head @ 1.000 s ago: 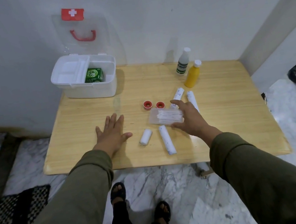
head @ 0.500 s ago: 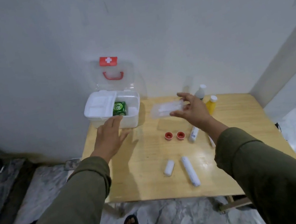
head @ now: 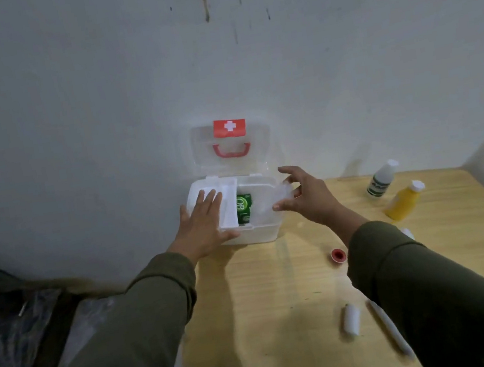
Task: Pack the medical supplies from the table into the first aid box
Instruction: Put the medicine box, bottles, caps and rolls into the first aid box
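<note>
At frame centre the open box (head: pixel 251 232) stands at the counter's (head: pixel 268 305) far left corner. The left hand (head: pixel 204 225) lies flat, fingers straight, on the white tray (head: pixel 228 191) over the box's left half. The right hand (head: pixel 305 197) pinches a clear packet (head: pixel 279 198) at the box's right rim. One green carton (head: pixel 244 209) sits inside. On the counter: two bottles, white (head: pixel 381 178) and yellow (head: pixel 403 201), right; one red tape roll (head: pixel 337 254); two white rolls, short (head: pixel 350 319) and long (head: pixel 389 329), lower right.

L hand (head: pixel 205 220) flat on first aid box (head: pixel 260 231) tray at 9 o'clock; R hand (head: pixel 305 195) pinches clear packet (head: pixel 272 204) over box's 3 o'clock side.
</note>
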`<state>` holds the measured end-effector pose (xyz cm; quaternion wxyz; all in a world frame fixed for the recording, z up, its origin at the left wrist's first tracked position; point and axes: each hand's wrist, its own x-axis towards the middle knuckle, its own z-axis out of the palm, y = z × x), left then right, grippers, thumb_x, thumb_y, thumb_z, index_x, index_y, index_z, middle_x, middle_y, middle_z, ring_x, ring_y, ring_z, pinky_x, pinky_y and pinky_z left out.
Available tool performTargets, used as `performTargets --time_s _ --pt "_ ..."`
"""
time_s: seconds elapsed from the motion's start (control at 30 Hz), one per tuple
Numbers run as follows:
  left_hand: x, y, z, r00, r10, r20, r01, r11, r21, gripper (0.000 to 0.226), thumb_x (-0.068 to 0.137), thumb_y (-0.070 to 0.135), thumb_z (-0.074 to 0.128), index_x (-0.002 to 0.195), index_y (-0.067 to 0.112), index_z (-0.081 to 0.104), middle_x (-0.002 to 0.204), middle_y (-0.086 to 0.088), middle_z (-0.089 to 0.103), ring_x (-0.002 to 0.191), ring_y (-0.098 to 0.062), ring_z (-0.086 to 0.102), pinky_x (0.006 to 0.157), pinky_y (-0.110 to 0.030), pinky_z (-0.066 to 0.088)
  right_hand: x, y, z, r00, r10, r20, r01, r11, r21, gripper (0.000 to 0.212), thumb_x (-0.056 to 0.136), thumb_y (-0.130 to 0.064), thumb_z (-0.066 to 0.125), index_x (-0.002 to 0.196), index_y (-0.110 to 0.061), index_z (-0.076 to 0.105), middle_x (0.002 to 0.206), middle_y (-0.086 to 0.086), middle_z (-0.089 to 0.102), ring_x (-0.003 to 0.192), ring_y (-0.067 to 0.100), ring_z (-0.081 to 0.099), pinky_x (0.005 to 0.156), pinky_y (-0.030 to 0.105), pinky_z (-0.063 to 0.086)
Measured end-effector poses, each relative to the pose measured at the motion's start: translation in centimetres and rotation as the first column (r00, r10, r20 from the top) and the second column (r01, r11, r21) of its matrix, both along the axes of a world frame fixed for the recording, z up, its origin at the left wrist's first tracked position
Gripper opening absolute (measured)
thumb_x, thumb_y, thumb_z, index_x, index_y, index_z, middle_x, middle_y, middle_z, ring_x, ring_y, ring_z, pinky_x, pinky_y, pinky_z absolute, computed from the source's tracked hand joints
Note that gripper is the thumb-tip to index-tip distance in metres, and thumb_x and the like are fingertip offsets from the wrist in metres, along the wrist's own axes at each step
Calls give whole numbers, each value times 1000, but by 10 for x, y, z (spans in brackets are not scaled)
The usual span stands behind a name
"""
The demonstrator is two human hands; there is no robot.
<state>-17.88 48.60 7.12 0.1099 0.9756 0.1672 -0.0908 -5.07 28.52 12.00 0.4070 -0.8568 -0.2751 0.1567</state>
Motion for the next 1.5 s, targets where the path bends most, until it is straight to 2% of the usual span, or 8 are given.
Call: performTargets --time_s 0.27,0.47,0.63,0.77,0.97,1.1,1.27,1.5 --pt "7 7 -15 997 -81 -18 81 996 31 95 84 69 39 149 19 -8 160 -1 -10 146 -20 -16 112 -58 -10 -4 30 -19 997 71 10 -69 984 -164 83 64 -21 85 135 -24 41 121 12 56 92 21 54 87 34 50" --pt "8 8 -15 995 -91 -36 93 995 39 96 83 70 38 149 18 -9 160 -3 -11 146 -23 -16 112 -58 -11 -12 52 -27 988 152 26 -140 952 -273 84 66 -23 83 137 -26 39 137 9 48 118 26 49 99 39 44" --pt "7 8 -17 995 -93 -24 94 994 50 95 83 70 38 149 19 -8 160 -3 -10 146 -24 -15 111 -58 -12 -16 59 -30 995 89 40 -74 959 -272 83 71 -31 79 140 -26 33 143 14 34 124 31 45 103 41 41" --pt "8 9 -17 995 -94 -19 95 994 60 95 83 70 38 149 20 -8 160 -3 -9 147 -24 -14 112 -59 -12 -21 61 -32 998 51 34 -40 964 -262 70 81 -43 67 138 -24 32 140 17 35 119 32 49 97 41 45" --pt "9 8 -19 996 -89 -22 91 993 80 94 84 71 35 149 18 -7 160 -3 -8 147 -24 -13 112 -58 -12 -28 70 -31 990 62 -124 -84 979 -185 66 88 -43 57 142 -19 27 130 15 52 103 21 54 81 28 43" --pt "10 8 -21 996 -81 -21 83 995 61 92 84 70 34 150 19 -7 160 -2 -7 147 -23 -14 111 -57 -14 -36 80 -27 969 100 -227 -135 980 -143 64 92 -42 50 144 -18 21 138 11 49 114 25 55 93 33 45" --pt "10 9 -23 996 -80 -28 82 994 67 93 84 71 33 150 19 -7 160 -2 -7 147 -22 -14 111 -57 -14 -38 88 -28 948 63 -313 -113 983 -144 67 92 -53 39 147 -23 13 149 11 36 131 33 43 108 44 39" --pt "10 8 -22 997 -77 -31 79 994 73 94 83 72 34 150 19 -8 160 -2 -7 147 -22 -13 111 -58 -13 -35 88 -35 933 35 -359 -120 969 -217 70 91 -63 24 148 -29 2 152 17 30 133 38 39 110 53 33"
